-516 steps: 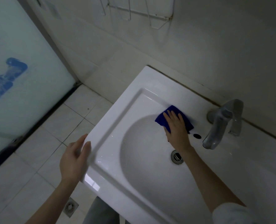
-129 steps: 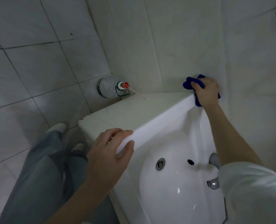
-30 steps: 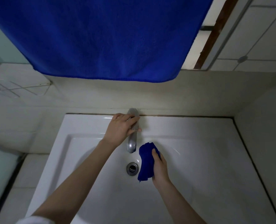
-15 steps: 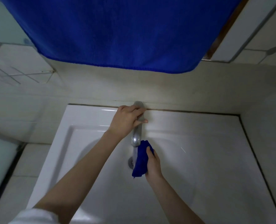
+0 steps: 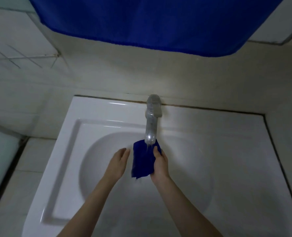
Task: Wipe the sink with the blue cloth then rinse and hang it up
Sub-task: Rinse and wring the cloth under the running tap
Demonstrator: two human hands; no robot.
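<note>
The small blue cloth (image 5: 142, 161) hangs bunched over the white sink (image 5: 97, 117), right under the spout of the chrome tap (image 5: 151, 124). A thin stream of water runs from the spout onto it. My right hand (image 5: 160, 165) grips the cloth along its right side, thumb on top. To the left, a small gap away from the cloth, my left hand (image 5: 118, 164) is held flat with its fingers apart and nothing in it. The drain is hidden behind the cloth and hands.
A large blue towel (image 5: 158, 21) hangs across the top of the view above the sink. A wire rack (image 5: 22, 57) is fixed to the tiled wall at the left. A side wall (image 5: 288, 134) borders the sink on the right.
My left hand has let go of the tap handle and dropped down beside the cloth. Water now runs from the spout. My right hand has brought the cloth under the spout.
</note>
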